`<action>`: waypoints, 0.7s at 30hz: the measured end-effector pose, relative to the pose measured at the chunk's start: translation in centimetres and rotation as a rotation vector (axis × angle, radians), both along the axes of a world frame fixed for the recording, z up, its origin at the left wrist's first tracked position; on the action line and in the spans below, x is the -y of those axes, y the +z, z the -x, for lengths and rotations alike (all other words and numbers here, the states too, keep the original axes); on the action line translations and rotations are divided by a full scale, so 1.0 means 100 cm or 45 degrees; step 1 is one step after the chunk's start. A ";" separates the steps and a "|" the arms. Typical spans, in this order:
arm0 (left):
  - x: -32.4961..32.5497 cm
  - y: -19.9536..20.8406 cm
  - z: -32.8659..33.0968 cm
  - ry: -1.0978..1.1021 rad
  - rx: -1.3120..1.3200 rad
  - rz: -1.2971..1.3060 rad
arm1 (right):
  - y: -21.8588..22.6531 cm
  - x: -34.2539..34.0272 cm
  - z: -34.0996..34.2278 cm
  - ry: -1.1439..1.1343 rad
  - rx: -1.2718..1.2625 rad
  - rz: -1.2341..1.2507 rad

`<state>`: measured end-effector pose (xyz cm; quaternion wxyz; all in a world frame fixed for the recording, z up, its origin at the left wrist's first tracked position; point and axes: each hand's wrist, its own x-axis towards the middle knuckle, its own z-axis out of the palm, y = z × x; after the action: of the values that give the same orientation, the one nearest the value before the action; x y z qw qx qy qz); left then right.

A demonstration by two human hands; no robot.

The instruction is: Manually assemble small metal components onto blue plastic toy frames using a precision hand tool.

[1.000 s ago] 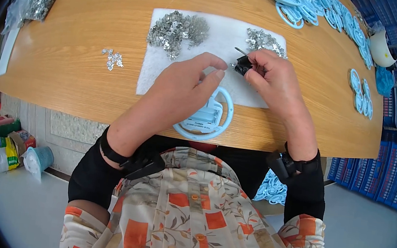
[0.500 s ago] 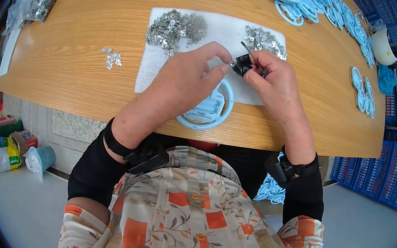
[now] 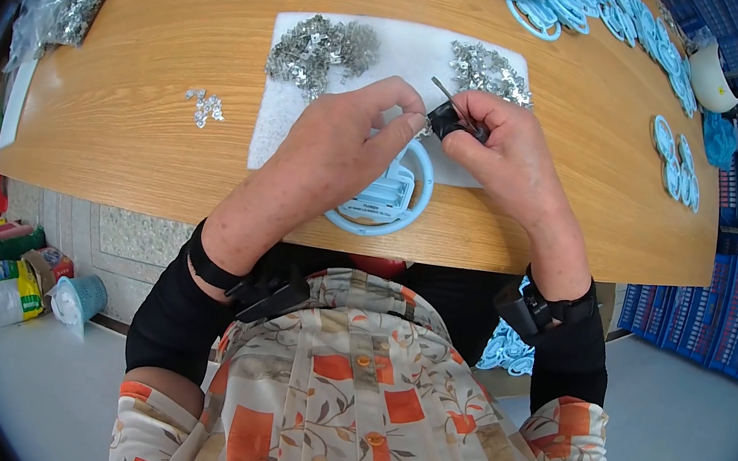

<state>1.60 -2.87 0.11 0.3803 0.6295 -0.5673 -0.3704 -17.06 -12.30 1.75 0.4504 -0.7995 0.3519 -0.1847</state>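
Over the white foam sheet (image 3: 271, 140), my right hand (image 3: 517, 152) grips a small black plastic part (image 3: 445, 120). A thin metal tool (image 3: 442, 86) sticks up from the same fingers; its exact kind is unclear. My left hand (image 3: 343, 140) is closed in a pinch at the black part's left side, seemingly on a tiny metal piece mostly hidden by the fingertips. Below the hands lies a light blue plastic ring part (image 3: 382, 200), partly covered by my left hand. Small silver metal clips (image 3: 317, 51) are heaped on the sheet's far left, and another clip pile (image 3: 490, 72) sits far right.
A few loose clips (image 3: 205, 109) lie on the wooden table (image 3: 158, 149) to the left. Plastic bags of clips (image 3: 78, 10) stand at the far left. Many light blue parts (image 3: 540, 3) are heaped at the far right, with several more (image 3: 675, 162) near the right edge.
My right hand has tilted the black part, and the thin tool's upper end has swung left. My left fingertips stay close to it. The whole view has shifted slightly.
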 end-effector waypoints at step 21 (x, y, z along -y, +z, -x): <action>-0.022 -0.012 -0.011 0.239 -0.940 -0.093 | 0.001 -0.047 0.012 -0.107 0.293 -0.809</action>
<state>2.70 -0.66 -1.07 0.5685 0.5162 -0.3185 -0.5558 -18.26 -7.57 1.88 0.7057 -0.5780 0.3713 -0.1731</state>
